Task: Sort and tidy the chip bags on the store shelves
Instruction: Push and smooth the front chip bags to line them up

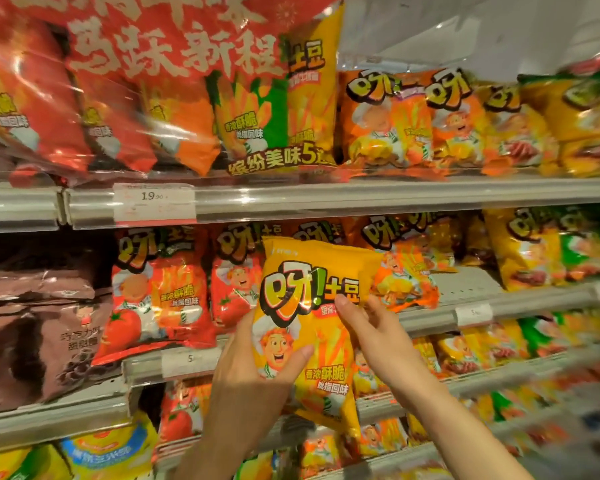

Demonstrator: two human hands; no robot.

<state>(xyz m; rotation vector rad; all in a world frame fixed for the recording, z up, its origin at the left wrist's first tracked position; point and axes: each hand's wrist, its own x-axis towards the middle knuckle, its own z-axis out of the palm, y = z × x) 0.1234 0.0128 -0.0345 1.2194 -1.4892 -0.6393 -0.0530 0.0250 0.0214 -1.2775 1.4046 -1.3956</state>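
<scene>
A yellow chip bag (309,306) with a cartoon chef on it is held upright in front of the middle shelf (430,317). My left hand (253,368) grips its lower left edge, thumb across the front. My right hand (371,327) holds its right side, fingers on the front near the logo. Red tomato-flavour bags (160,292) stand on the shelf to the left of it, and an orange bag (406,282) lies just behind to the right. Part of the middle shelf to the right of the orange bag is bare.
Brown snack bags (39,323) fill the left of the middle shelf. The top shelf carries a large red multipack (136,81) and orange and yellow bags (430,123). Yellow and green bags (541,251) stand at the right. Lower shelves (465,382) hold several more bags. Price tags (153,202) sit on the rails.
</scene>
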